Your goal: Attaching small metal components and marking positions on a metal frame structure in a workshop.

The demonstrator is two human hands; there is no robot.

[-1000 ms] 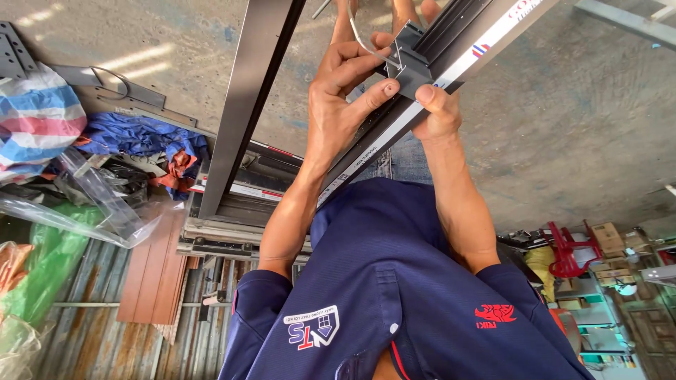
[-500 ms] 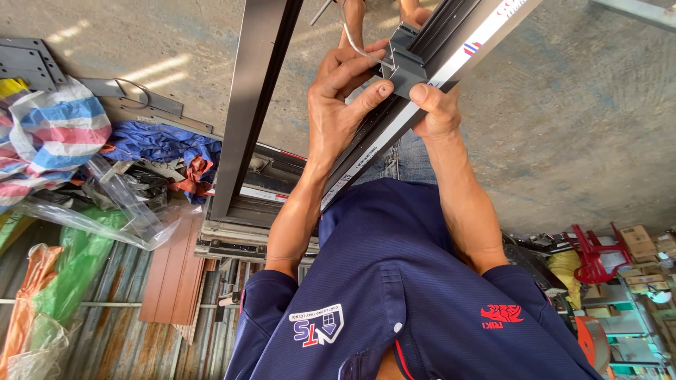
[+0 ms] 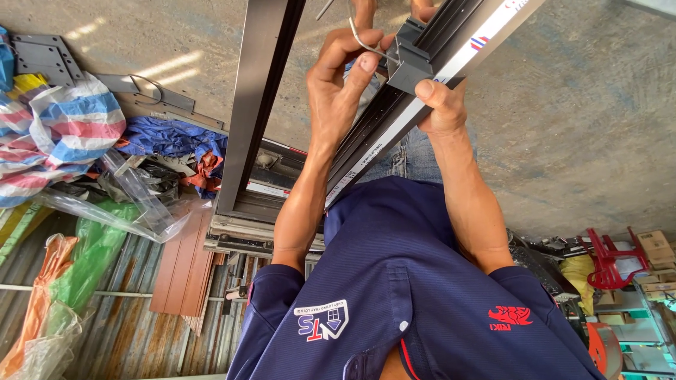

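— Concrete floor (image 3: 577,127) lay under the striped sack (image 3: 63,127)?
— Yes. Left hand (image 3: 338,84) pinched a wire (image 3: 362,43); right hand (image 3: 440,105) gripped the dark profile (image 3: 394,127), white label strip (image 3: 486,32) alongside.

Looking down over a navy shirt (image 3: 422,295), both bare arms reach out to a dark metal profile (image 3: 384,130) that runs diagonally across the view with a white strip along one edge. The left hand (image 3: 341,81) curls its fingers round a thin pale wire (image 3: 360,43), thumb tip just beside a grey end block (image 3: 408,60) fitted on the profile. The right hand (image 3: 440,105) clamps the profile from the other side, thumb pressed on the white strip. A second dark bar (image 3: 260,98) lies to the left on the concrete floor (image 3: 563,105). Further left there's a striped sack (image 3: 67,130) and a blue cloth (image 3: 176,144).
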